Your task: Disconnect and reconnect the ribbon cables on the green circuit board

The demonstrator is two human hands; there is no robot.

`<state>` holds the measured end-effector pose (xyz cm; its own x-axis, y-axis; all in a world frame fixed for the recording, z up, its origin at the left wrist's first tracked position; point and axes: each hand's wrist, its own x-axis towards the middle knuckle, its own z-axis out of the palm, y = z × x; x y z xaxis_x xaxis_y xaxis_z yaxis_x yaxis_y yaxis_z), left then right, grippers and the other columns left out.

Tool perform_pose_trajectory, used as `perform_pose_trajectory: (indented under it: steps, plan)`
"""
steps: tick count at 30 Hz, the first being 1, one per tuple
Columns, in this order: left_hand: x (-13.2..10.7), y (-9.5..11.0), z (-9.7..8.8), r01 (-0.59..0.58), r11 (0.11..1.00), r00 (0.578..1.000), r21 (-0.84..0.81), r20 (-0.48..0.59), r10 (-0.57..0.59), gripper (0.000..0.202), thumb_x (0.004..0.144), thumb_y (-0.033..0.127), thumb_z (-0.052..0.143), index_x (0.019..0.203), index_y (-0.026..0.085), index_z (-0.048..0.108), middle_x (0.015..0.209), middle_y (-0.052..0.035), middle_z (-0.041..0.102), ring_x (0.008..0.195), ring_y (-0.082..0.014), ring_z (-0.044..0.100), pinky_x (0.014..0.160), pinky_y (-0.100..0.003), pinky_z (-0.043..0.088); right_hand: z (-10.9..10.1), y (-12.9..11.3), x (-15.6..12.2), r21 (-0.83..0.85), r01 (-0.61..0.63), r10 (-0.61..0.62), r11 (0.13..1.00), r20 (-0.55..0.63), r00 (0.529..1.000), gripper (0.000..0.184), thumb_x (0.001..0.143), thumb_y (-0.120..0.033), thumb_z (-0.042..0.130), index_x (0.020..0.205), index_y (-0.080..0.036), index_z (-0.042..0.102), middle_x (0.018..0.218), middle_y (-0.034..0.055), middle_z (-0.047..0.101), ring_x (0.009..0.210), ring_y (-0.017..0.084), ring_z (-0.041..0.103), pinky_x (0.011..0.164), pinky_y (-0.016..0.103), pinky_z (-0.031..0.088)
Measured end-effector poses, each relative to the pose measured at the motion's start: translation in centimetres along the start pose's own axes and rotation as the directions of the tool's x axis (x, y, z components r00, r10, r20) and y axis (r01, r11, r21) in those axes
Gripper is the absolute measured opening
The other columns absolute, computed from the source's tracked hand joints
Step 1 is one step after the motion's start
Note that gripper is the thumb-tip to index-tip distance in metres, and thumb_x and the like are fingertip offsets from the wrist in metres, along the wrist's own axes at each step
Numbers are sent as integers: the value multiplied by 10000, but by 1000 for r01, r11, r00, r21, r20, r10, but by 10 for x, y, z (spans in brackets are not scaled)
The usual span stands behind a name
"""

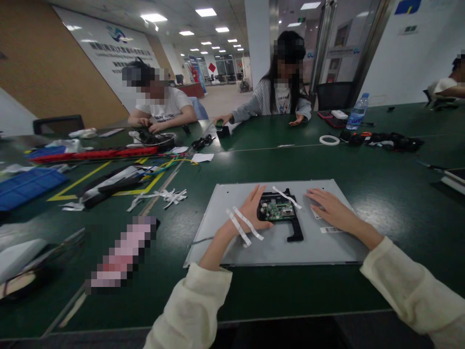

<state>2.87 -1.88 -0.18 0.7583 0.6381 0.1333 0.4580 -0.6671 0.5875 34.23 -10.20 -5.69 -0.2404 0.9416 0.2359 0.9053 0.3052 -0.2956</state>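
Straight ahead, a flat grey metal panel (276, 249) lies on the dark green table (381, 165), close to its near edge. Both forearms, in cream sleeves, reach forward onto the panel. The left hand (254, 208) stands on its side, fingers straight and together and thumb stretched out below. It cups the left side of a small green circuit board (278, 209), which sits in a black bracket (295, 231) at the panel's middle. The hand touches the board without closing on it. White tape strips (242, 225) cling to the left wrist. The right hand (329, 208) lies palm down with fingers loosely spread, flat on the panel just right of the board, holding nothing.
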Motion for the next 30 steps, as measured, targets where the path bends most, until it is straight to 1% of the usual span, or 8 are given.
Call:
perform_pose_trajectory:
  steps: [3, 7, 9, 12, 15, 22, 25, 30]
  plan:
    - [-10, 6, -5, 41, 998, 999, 49, 5, -41, 1103, 586, 356, 759, 1466, 145, 129, 1507, -176, 184, 1416, -346, 97, 1135, -502, 221, 0, 1, 0, 7, 5, -5, 1000, 3, 1000, 492, 941, -426, 326, 1396, -254, 397, 1457, 68, 379, 1358, 255, 312, 1093, 513, 281]
    - [-33, 8, -8, 211, 968, 977, 136, -33, -209, 994, 619, 326, 724, 1443, 123, 205, 1390, -199, 327, 1299, -344, 345, 1069, -490, 326, 0, 1, -1, 2, 8, -8, 1000, 12, 1000, 497, 943, -428, 321, 1403, -256, 388, 1467, 66, 365, 1363, 251, 302, 1095, 504, 281]
    - [-45, 9, -8, 272, 944, 962, 188, -78, -262, 920, 632, 338, 714, 1414, 121, 278, 1298, -182, 406, 1204, -328, 438, 1017, -472, 380, 0, 1, -2, -8, 6, -5, 1000, 18, 1000, 500, 946, -430, 311, 1405, -248, 387, 1468, 70, 362, 1362, 249, 304, 1100, 499, 274]
    - [-60, 10, -7, 326, 915, 944, 237, -139, -300, 811, 646, 333, 698, 1360, 128, 370, 1177, -149, 473, 1098, -303, 502, 954, -448, 425, 1, 1, -2, -19, 8, -7, 1000, 23, 1000, 500, 948, -428, 305, 1410, -251, 378, 1471, 68, 357, 1363, 251, 301, 1102, 503, 266]
    - [-69, 14, -8, 349, 908, 936, 231, -124, -328, 729, 668, 331, 676, 1322, 138, 416, 1154, -138, 483, 1053, -285, 524, 933, -435, 439, 2, 2, -2, -21, 9, -8, 1000, 28, 1000, 498, 948, -424, 305, 1414, -263, 371, 1472, 60, 354, 1365, 255, 297, 1095, 510, 278]
    - [-70, 20, -6, 349, 928, 934, 128, -134, -333, 646, 708, 354, 636, 1296, 188, 428, 1150, -113, 504, 949, -244, 575, 875, -424, 481, 2, 3, -3, -9, 10, -10, 1000, 25, 1000, 501, 945, -433, 304, 1412, -264, 374, 1474, 63, 351, 1361, 254, 304, 1095, 507, 279]
    - [-66, 20, -6, 341, 930, 936, 138, -145, -321, 625, 719, 354, 614, 1287, 162, 438, 1157, -134, 513, 1013, -279, 568, 874, -443, 483, 1, 1, -4, -17, 4, -3, 1000, 34, 999, 507, 947, -436, 297, 1416, -259, 370, 1476, 64, 348, 1366, 255, 296, 1096, 503, 278]
    - [-44, 27, -11, 289, 948, 953, 133, -135, -271, 629, 730, 344, 600, 1299, 144, 421, 1253, -163, 489, 1175, -320, 488, 996, -498, 400, 0, 1, -4, -10, 1, -1, 1000, 35, 999, 510, 943, -438, 302, 1418, -263, 370, 1474, 66, 352, 1367, 264, 293, 1090, 517, 281]
